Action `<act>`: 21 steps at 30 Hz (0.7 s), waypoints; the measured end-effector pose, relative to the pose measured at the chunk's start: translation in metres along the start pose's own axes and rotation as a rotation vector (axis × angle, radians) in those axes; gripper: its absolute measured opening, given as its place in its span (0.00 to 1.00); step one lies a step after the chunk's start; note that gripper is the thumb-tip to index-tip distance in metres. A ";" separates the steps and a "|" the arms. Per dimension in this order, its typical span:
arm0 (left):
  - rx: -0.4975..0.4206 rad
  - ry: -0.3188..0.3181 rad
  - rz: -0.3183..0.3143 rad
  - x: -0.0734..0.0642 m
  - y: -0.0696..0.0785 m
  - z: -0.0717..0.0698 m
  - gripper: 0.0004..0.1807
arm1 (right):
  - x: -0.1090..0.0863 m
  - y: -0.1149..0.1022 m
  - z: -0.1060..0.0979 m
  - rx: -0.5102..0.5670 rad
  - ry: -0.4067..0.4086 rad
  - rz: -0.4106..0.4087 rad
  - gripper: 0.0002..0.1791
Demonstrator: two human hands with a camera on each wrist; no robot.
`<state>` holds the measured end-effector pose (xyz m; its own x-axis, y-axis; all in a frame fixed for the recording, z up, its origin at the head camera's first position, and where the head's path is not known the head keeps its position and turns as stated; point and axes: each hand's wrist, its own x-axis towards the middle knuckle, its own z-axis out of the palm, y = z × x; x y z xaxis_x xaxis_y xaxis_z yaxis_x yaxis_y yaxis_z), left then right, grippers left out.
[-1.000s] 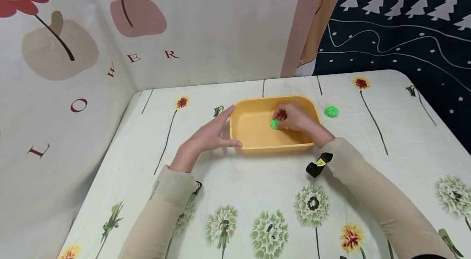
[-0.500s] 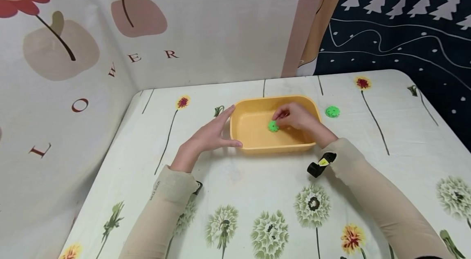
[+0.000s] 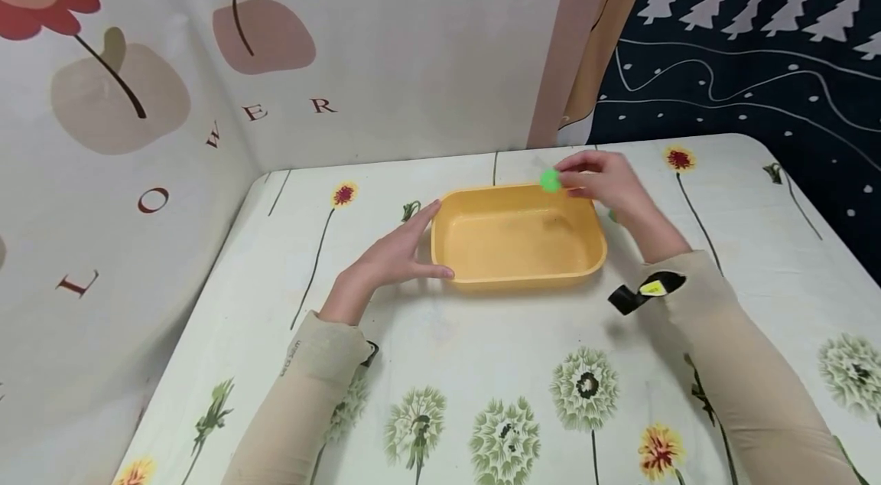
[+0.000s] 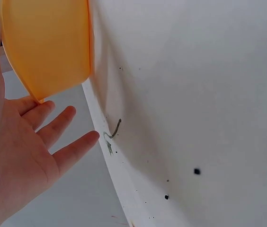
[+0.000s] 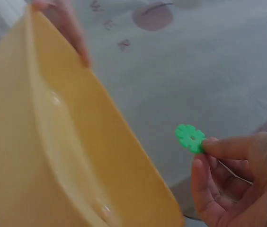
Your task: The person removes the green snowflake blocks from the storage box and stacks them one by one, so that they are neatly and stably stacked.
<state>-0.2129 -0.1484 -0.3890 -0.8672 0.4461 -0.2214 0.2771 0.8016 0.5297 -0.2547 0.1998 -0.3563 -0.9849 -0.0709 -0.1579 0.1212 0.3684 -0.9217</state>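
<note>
A yellow plastic tub [image 3: 516, 282] sits on the flowered tablecloth, its inside bare. My left hand [image 3: 392, 252] rests against the tub's left end, thumb and fingers spread and fairly straight; in the left wrist view the hand [image 4: 29, 151] touches the tub's rim [image 4: 48, 47] with some fingertips. Above the far right rim, my right hand [image 3: 609, 183] pinches a green snowflake building disc [image 3: 550, 180] between thumb and fingers. The right wrist view shows the disc's [image 5: 188, 137] notched edge and central hole. More green plastic [image 3: 613, 216] shows on the table, mostly hidden behind the right wrist.
The tablecloth [image 3: 440, 340] carries printed dandelions and flowers. A pale printed curtain [image 3: 413, 49] hangs behind and to the left. A dark cloth with white trees [image 3: 743, 56] hangs at the right. A black strap camera [image 3: 643, 292] is on the right sleeve.
My right hand has lifted the green snowflake disc from inside the tub up to the far right rim, moving right and away. The left hand has stayed at the tub's left end.
</note>
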 end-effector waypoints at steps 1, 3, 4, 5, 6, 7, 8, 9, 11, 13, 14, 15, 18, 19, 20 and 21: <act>0.000 0.001 0.000 0.000 0.000 0.000 0.68 | -0.001 0.002 -0.008 -0.001 0.034 0.013 0.19; -0.001 0.002 0.001 0.000 -0.001 0.000 0.68 | -0.004 0.010 -0.023 -0.003 0.094 0.030 0.19; 0.000 0.002 0.000 0.000 -0.001 0.000 0.68 | -0.004 0.017 -0.030 -0.004 0.117 0.035 0.20; -0.001 0.002 0.000 0.000 -0.001 0.000 0.68 | -0.005 0.024 -0.037 -0.005 0.132 0.039 0.20; -0.001 0.002 0.000 0.000 -0.001 0.000 0.68 | -0.005 0.033 -0.043 0.012 0.154 0.053 0.20; -0.001 0.001 0.000 0.000 -0.001 0.000 0.68 | -0.005 0.041 -0.048 0.018 0.163 0.055 0.20; -0.001 0.001 0.000 0.000 -0.001 0.000 0.68 | -0.004 0.050 -0.054 0.036 0.177 0.070 0.19; 0.000 0.000 0.000 0.000 -0.001 0.000 0.68 | -0.004 0.058 -0.058 0.040 0.192 0.092 0.16; 0.000 -0.002 -0.002 0.000 -0.001 0.000 0.68 | -0.005 0.071 -0.065 0.063 0.217 0.132 0.13; -0.001 -0.003 -0.003 0.001 -0.001 0.000 0.68 | -0.008 0.078 -0.070 0.051 0.216 0.154 0.11; -0.002 -0.002 -0.004 0.001 -0.001 0.000 0.68 | -0.009 0.081 -0.071 0.047 0.219 0.175 0.11; -0.003 -0.002 -0.004 0.000 -0.001 0.000 0.68 | -0.010 0.082 -0.072 0.025 0.215 0.183 0.12; -0.005 0.000 -0.005 0.000 -0.001 0.000 0.68 | -0.014 0.084 -0.073 -0.052 0.190 0.204 0.17; -0.006 0.001 -0.005 0.000 -0.001 0.000 0.68 | -0.014 0.085 -0.073 -0.076 0.188 0.218 0.19; -0.006 0.000 -0.004 0.000 -0.001 0.000 0.68 | -0.014 0.086 -0.073 -0.093 0.186 0.230 0.20; -0.005 0.000 -0.005 0.000 -0.001 0.000 0.68 | -0.014 0.087 -0.072 -0.111 0.185 0.239 0.22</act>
<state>-0.2133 -0.1492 -0.3900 -0.8685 0.4422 -0.2239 0.2707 0.8016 0.5331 -0.2389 0.2999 -0.4087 -0.9372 0.1962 -0.2885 0.3475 0.4538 -0.8205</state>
